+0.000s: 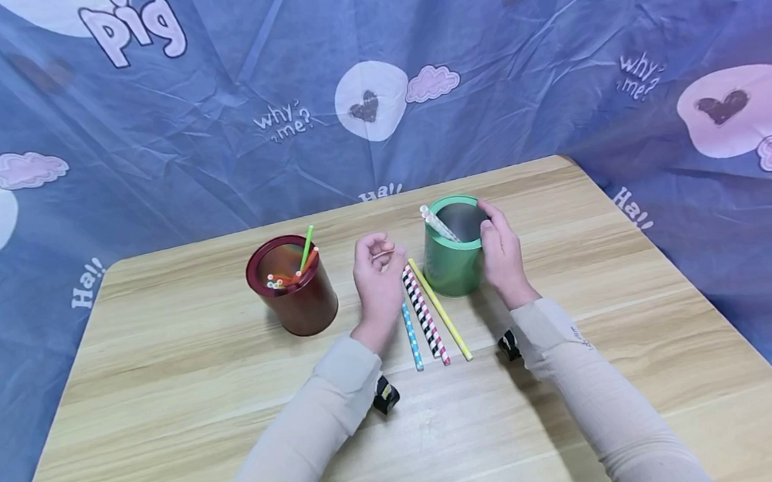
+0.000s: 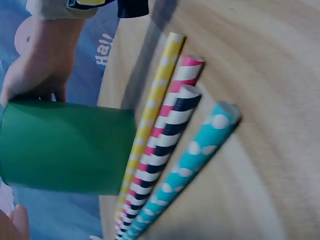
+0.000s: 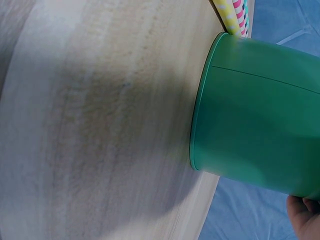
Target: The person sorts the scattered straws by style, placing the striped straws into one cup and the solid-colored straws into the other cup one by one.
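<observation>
My right hand (image 1: 502, 251) holds a green can (image 1: 455, 269) by its right side, near the rim, with the can standing upright on the table. A few whitish paper straws (image 1: 437, 223) lean against the left of its rim. To the left of the can, my left hand (image 1: 379, 280) hovers with loosely bent fingers and nothing visible between them. Beside and partly behind it lie a yellow dotted straw (image 2: 152, 110), a pink striped straw (image 2: 187, 75), a black striped straw (image 2: 172, 127) and a blue dotted straw (image 2: 200, 145), side by side on the wood.
A dark red can (image 1: 305, 307) stands at the left, holding several straws, among them a green straw (image 1: 306, 247) and orange ones. The wooden table (image 1: 180, 346) ends at the back against a blue printed cloth (image 1: 224, 156), which also hangs at both sides.
</observation>
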Motion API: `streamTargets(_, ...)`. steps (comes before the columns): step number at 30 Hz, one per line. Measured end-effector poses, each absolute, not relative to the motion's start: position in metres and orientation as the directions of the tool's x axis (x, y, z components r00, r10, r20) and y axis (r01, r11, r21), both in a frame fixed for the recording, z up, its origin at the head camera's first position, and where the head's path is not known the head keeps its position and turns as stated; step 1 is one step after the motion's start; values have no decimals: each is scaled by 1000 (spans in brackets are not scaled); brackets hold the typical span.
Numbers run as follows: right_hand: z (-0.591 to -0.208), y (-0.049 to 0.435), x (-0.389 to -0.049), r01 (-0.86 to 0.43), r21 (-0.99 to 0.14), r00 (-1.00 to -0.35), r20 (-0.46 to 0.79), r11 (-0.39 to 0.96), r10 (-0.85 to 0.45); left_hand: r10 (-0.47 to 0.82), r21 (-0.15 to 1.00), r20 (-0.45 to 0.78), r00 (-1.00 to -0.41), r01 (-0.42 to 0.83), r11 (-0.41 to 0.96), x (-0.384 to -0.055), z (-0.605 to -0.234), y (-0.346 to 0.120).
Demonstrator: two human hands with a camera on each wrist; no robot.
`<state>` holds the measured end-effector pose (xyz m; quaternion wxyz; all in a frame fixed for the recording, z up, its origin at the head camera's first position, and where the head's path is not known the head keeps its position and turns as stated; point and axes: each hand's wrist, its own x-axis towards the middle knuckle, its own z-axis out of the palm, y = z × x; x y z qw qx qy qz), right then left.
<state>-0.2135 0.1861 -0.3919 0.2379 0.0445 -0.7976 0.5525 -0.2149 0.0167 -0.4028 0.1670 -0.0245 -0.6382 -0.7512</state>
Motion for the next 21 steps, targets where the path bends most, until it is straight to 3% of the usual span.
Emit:
streamTargets(14,-419,197,-231,-338,-838,-866,455,428,207,-152,986,-157,-976,-146,-84,-214,-436,6)
streamTargets(21,-418,197,-231,-339,-839,-868,454,426,204,-168,971,-232,-958,-239,20,-213,-447,2)
